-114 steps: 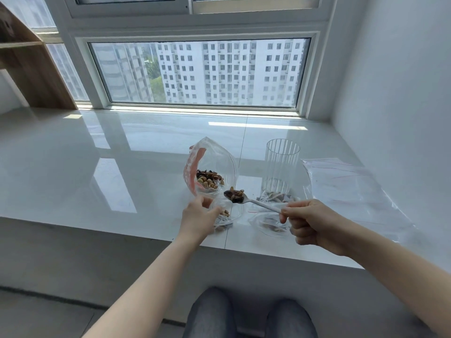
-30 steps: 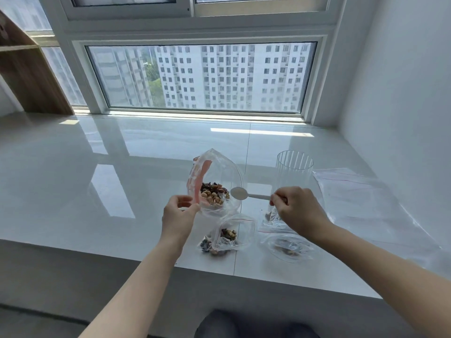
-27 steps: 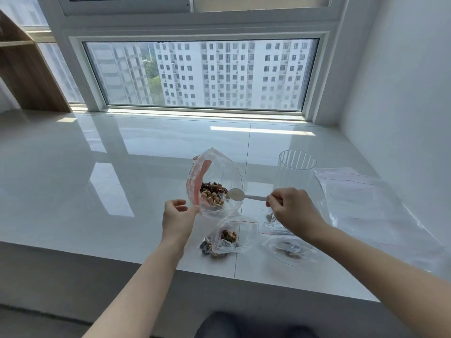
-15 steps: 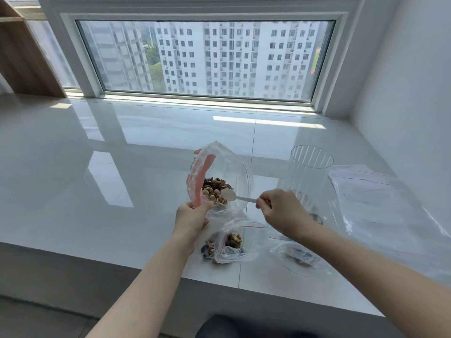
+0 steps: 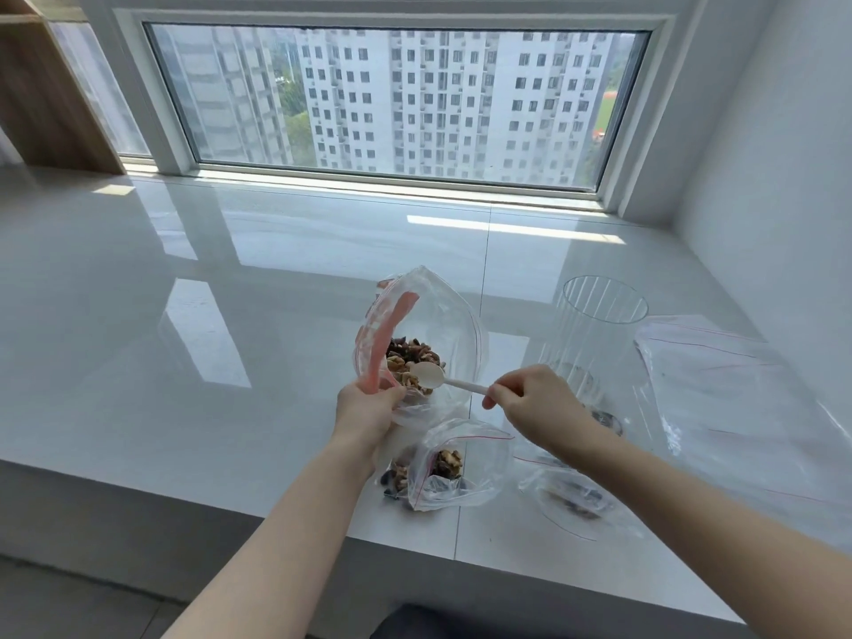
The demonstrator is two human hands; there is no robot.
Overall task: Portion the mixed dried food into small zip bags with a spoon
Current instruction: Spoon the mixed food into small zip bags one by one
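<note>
Risks: left hand point(image 5: 369, 410) pinches only the near rim of the large clear supply bag with the pink zip strip point(image 5: 417, 343). The film is floppy, so if that pinch slips the mouth could fold shut on the spoon or tip the mixed nuts and dried fruit point(image 5: 411, 357) onto the glossy white sill point(image 5: 184, 362). Right hand point(image 5: 535, 403) holds the small white plastic spoon point(image 5: 433, 376) by its handle tip, bowl resting on the mix and looking empty. It's a shallow scoop, so pieces may roll off during transfer.

Containers, left to right:
- supply bag: low pile of mix at the bottom.
- small clear zip bag with red line point(image 5: 454, 468), just in front: partly filled and lying open, could spill if nudged.
- second small clear bag point(image 5: 574, 500): a few dark bits.
- ribbed clear plastic cup point(image 5: 594, 334): contents unclear.
- flat empty clear bags point(image 5: 737, 408): far right.
</note>
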